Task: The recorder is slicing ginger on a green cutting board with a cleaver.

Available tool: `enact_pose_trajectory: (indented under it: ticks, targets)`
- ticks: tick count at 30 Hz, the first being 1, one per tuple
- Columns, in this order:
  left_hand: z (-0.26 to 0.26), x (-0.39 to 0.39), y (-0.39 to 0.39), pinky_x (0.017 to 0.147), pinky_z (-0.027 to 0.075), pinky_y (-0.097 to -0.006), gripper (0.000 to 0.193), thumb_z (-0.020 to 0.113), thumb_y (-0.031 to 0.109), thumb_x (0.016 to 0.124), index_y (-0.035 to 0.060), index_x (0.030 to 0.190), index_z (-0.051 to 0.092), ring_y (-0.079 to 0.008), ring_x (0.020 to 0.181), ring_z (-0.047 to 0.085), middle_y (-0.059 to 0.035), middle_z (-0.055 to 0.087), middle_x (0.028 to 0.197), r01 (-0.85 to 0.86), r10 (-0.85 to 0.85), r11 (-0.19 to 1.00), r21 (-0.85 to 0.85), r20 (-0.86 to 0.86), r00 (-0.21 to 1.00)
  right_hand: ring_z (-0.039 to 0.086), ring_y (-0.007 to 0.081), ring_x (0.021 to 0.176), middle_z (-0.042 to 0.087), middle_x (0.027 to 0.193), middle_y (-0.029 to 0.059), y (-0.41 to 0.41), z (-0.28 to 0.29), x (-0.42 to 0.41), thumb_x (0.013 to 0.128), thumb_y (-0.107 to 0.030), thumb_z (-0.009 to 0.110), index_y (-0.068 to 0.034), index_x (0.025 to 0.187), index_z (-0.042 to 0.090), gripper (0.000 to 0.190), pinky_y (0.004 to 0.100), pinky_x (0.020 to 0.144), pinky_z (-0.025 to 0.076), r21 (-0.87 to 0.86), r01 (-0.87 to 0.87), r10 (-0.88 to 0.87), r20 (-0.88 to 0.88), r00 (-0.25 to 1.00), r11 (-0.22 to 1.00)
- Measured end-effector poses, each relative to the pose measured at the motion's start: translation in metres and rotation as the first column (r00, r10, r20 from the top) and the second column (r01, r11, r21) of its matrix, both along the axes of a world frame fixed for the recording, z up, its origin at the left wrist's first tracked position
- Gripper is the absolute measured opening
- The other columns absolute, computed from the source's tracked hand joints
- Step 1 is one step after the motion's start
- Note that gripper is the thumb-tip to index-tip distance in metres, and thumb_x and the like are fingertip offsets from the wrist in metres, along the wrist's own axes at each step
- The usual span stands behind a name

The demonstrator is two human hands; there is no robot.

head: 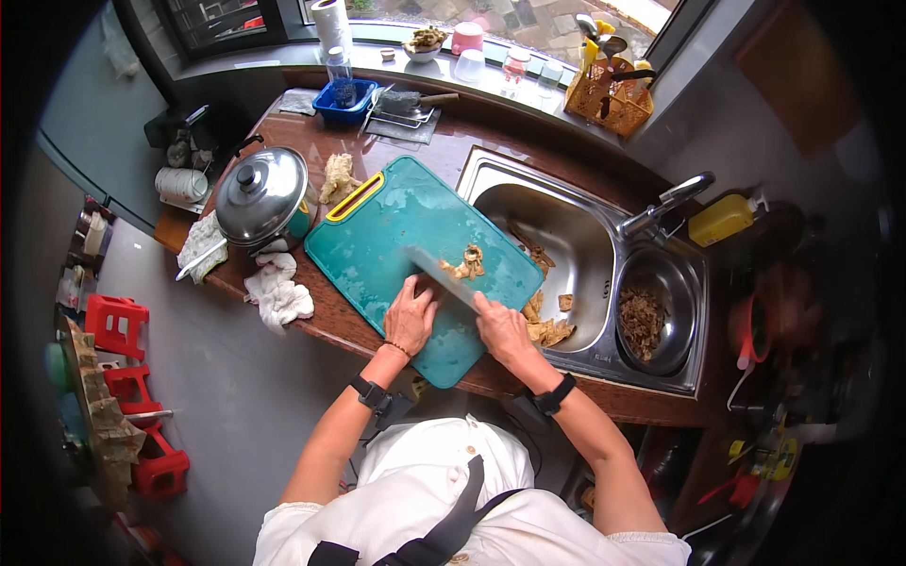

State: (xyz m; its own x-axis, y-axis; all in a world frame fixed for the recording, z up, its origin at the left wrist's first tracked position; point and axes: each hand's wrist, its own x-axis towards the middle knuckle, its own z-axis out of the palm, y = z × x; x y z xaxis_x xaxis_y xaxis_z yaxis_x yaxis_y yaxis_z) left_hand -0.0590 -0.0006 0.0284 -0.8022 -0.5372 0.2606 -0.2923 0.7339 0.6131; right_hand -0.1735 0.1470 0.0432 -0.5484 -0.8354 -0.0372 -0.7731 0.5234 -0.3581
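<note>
A kitchen knife [442,278] is in my right hand [501,327], its blurred blade slanting up and left over a teal cutting board [375,233]. My left hand [410,317] is near the board's front edge, with its fingertips beside the blade; whether they hold a piece is hidden. Just beyond the blade lie small tan pieces of food [473,262], perhaps mushroom or root. The board overlaps the left rim of a steel sink [580,283], where more brownish pieces [552,331] lie. A metal bowl [683,332] in the small basin contains shredded brown food [639,322].
Left of the board stand a lidded pot [260,191] and a crumpled white cloth [279,293]. A pale knobbly piece of food [338,178] touches the board's far left side. The faucet [665,205] reaches over the sink's right part. Behind are a blue basin [361,90] and utensil basket [609,102].
</note>
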Motion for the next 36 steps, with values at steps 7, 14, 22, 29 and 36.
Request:
enact_pose_trajectory:
  ticks: [7,14,22,29,36]
  targets:
    - [-0.017,0.003,0.000,0.089,0.042,-0.0428,0.022,0.063,0.012,0.074,0.0033,0.095,0.065,-0.0349,0.101,0.055,-0.0155,0.061,0.098,0.012,-0.017,0.983,-0.185,-0.024,1.000,0.061,0.0376,0.067,0.058,0.080,0.0187,0.024,0.017,0.022,0.080,-0.010,0.057,-0.007,0.123,0.046,0.045,0.0479,0.059,0.049,0.014,-0.001,0.002,-0.041,0.999,1.000]
    - [-0.027,0.006,0.001,0.078,0.047,-0.0400,0.016,0.066,0.013,0.069,0.0037,0.082,0.066,-0.0341,0.086,0.058,-0.0144,0.062,0.081,-0.020,0.028,0.968,-0.250,0.028,0.999,0.062,0.0323,0.059,0.057,0.074,0.0165,0.026,0.003,0.030,0.082,-0.005,0.050,0.000,0.122,0.045,0.041,0.0410,0.049,0.051,0.018,-0.081,0.083,-0.147,0.986,0.997]
    - [-0.022,0.005,0.001,0.073,0.047,-0.0397,0.010,0.065,0.014,0.071,0.0052,0.076,0.064,-0.0304,0.079,0.058,-0.0110,0.060,0.076,0.005,-0.002,0.981,-0.192,0.012,1.000,0.065,0.0299,0.059,0.059,0.075,0.0192,-0.045,-0.011,0.022,0.081,-0.003,0.048,0.008,0.121,0.044,0.042,0.0371,0.048,0.053,0.018,-0.130,0.131,-0.196,0.972,0.991]
    - [-0.010,0.005,0.003,0.076,0.048,-0.0384,0.014,0.064,0.017,0.075,0.0081,0.086,0.067,-0.0282,0.085,0.059,-0.0109,0.059,0.093,-0.072,0.080,0.991,-0.115,0.069,0.994,0.062,0.0386,0.065,0.060,0.078,0.0197,-0.029,-0.012,0.014,0.081,-0.008,0.051,-0.003,0.119,0.043,0.039,0.0463,0.056,0.051,-0.053,-0.066,0.065,-0.033,0.997,0.996]
    - [-0.015,0.002,0.002,0.082,0.048,-0.0386,0.024,0.063,0.016,0.077,0.0062,0.099,0.064,-0.0311,0.096,0.058,-0.0138,0.060,0.102,-0.046,0.024,0.982,-0.182,-0.119,0.993,0.061,0.0395,0.067,0.059,0.082,0.0180,0.018,0.018,0.012,0.079,-0.009,0.057,-0.011,0.123,0.043,0.047,0.0487,0.058,0.049,-0.027,0.013,-0.013,-0.008,1.000,1.000]
